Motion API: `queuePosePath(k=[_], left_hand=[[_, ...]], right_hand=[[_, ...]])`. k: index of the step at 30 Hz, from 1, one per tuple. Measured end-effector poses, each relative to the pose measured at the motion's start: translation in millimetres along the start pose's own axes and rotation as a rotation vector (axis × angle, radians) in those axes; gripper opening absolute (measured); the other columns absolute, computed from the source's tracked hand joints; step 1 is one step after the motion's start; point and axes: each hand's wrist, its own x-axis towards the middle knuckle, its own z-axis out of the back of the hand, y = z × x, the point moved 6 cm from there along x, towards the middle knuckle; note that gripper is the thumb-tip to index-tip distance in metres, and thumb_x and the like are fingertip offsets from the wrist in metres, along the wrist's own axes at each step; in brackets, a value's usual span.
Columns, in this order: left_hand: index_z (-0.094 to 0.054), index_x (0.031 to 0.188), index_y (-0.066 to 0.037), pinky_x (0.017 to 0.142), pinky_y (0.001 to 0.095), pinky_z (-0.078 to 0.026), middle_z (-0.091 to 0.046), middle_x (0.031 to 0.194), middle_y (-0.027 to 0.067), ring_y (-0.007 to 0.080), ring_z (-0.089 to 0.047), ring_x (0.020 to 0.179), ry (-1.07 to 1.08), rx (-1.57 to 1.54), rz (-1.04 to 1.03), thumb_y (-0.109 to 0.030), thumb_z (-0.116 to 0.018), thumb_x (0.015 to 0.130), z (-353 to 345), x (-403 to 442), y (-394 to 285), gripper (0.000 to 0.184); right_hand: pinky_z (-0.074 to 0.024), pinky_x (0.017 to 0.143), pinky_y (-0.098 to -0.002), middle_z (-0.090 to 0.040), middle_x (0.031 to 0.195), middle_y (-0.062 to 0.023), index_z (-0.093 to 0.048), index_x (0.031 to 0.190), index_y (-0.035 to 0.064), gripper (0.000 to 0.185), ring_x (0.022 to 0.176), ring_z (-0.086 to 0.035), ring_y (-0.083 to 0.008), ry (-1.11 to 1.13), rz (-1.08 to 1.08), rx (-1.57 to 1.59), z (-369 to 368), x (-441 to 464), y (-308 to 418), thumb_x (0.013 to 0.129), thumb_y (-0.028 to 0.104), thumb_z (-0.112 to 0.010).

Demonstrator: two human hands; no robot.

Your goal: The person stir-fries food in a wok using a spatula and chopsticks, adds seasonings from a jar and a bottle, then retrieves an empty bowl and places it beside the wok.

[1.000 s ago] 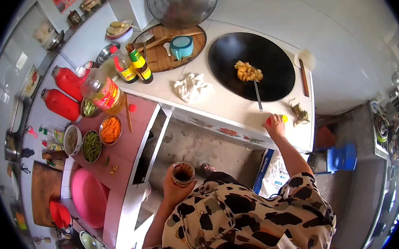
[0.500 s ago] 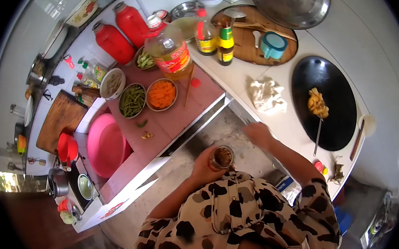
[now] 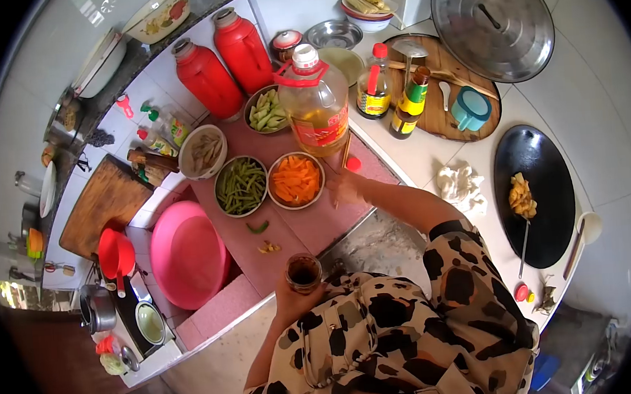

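My left hand [image 3: 290, 301] is wrapped round a small glass jar [image 3: 314, 282] with dark brown contents, held upright near my body. My right hand [image 3: 346, 189] reaches over the pink tiled counter, its fingers closing on a pair of chopsticks [image 3: 347, 151] that lie there; the fingertips are partly blurred. Just left of that hand sits a bowl of cut carrots [image 3: 296, 181], with a bowl of green beans [image 3: 241, 186] beside it. A red cap [image 3: 353, 164] lies close to the chopsticks. Behind them stands a large oil jug [image 3: 316, 105].
At right, a black wok [image 3: 541, 232] holds brown food [image 3: 522, 196] and a ladle [image 3: 525, 248]. A white cloth [image 3: 462, 187] lies before it. Sauce bottles [image 3: 374, 83] stand by a wooden board [image 3: 464, 124]. A pink basin [image 3: 188, 255] is at left.
My right hand has moved from beside the counter's edge to the chopsticks. My left hand has shifted left with the jar. The view has turned slightly.
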Motion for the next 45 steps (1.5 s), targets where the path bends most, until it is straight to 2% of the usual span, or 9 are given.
queuePosePath(k=[17,19,25,29,32,35,41,43,45], left_hand=[[-0.044,0.125,-0.001,0.089,0.031,-0.049,-0.057,0.115,0.0107,0.0182,-0.058,0.105,0.443,0.088,0.035,-0.008,-0.08,0.07,-25,75,1,0.067],[-0.045,0.124,-0.001,0.088,0.0306,-0.049,-0.057,0.115,0.0107,0.018,-0.058,0.104,0.464,0.042,-0.06,-0.008,-0.08,0.07,-41,81,-5,0.064],[-0.047,0.122,-0.001,0.088,0.0319,-0.049,-0.058,0.111,0.0109,0.0183,-0.058,0.102,0.645,0.073,-0.184,-0.011,-0.081,0.07,-95,92,-20,0.063],[-0.044,0.124,-0.001,0.09,0.0332,-0.048,-0.055,0.114,0.0122,0.0198,-0.056,0.107,0.67,0.108,-0.237,-0.012,-0.082,0.069,-126,94,-7,0.068],[-0.054,0.113,-0.002,0.086,0.0316,-0.049,-0.06,0.104,0.0077,0.0165,-0.059,0.098,0.643,0.154,-0.23,-0.017,-0.081,0.072,-153,91,-39,0.051],[-0.042,0.125,-0.001,0.09,0.0325,-0.049,-0.055,0.115,0.0123,0.0204,-0.056,0.108,0.656,0.152,-0.108,-0.012,-0.081,0.07,-184,97,-16,0.069],[-0.045,0.124,-0.003,0.085,0.0294,-0.048,-0.058,0.108,0.0072,0.0163,-0.059,0.097,0.497,0.196,-0.597,-0.01,-0.083,0.068,-273,105,-77,0.068],[-0.046,0.122,-0.004,0.086,0.0295,-0.048,-0.059,0.107,0.0074,0.0157,-0.059,0.097,0.562,0.063,-0.614,-0.007,-0.085,0.063,-308,107,-102,0.071],[-0.047,0.121,-0.004,0.086,0.0292,-0.048,-0.059,0.107,0.0074,0.0144,-0.059,0.096,0.554,0.056,-0.668,-0.004,-0.084,0.062,-338,108,-110,0.07]], right_hand=[[-0.0519,0.064,-0.0354,-0.064,0.08,-0.0101,-0.06,0.088,0.0098,0.014,0.075,-0.064,-0.0251,-0.764,-0.811,0.118,203,-145,38,0.077,0.009,-0.068],[-0.0519,0.063,-0.0356,-0.063,0.079,-0.0132,-0.06,0.089,0.0084,0.009,0.072,-0.063,-0.0267,-0.7,-1.24,0.005,236,-214,28,0.082,0.008,-0.064],[-0.0468,0.07,-0.0344,-0.067,0.076,-0.0116,-0.059,0.092,0.0026,0.034,0.071,-0.061,-0.0205,-0.834,-1.701,0.619,170,-351,-19,0.097,0.034,-0.048],[-0.0472,0.072,-0.0358,-0.067,0.076,-0.0148,-0.063,0.088,0.0005,0.038,0.072,-0.062,-0.0287,-0.557,-1.793,0.382,196,-340,-16,0.093,0.037,-0.054],[-0.045,0.063,-0.0303,-0.062,0.069,-0.0064,-0.065,0.083,-0.0021,0.034,0.065,-0.054,-0.0127,-0.72,-1.615,0.323,212,-354,3,0.091,0.03,-0.06],[-0.0471,0.066,-0.0295,-0.066,0.077,-0.0083,-0.067,0.088,-0.0025,0.032,0.069,-0.059,-0.0135,-0.646,-1.754,0.783,204,-390,20,0.09,0.029,-0.062],[-0.0527,0.072,-0.0266,-0.068,0.085,-0.0083,-0.067,0.099,-0.0038,0.032,0.076,-0.064,-0.0138,-1.114,-1.662,0.856,270,-461,68,0.097,0.026,-0.055],[-0.0582,0.075,-0.0376,-0.066,0.095,-0.0199,-0.061,0.099,-0.0064,0.032,0.086,-0.069,-0.0278,-1.51,-1.442,0.923,321,-484,84,0.099,0.023,-0.049],[-0.0589,0.072,-0.0382,-0.065,0.098,-0.022,-0.058,0.096,-0.0062,0.032,0.084,-0.069,-0.0308,-1.499,-1.264,0.934,370,-501,103,0.099,0.025,-0.05]])
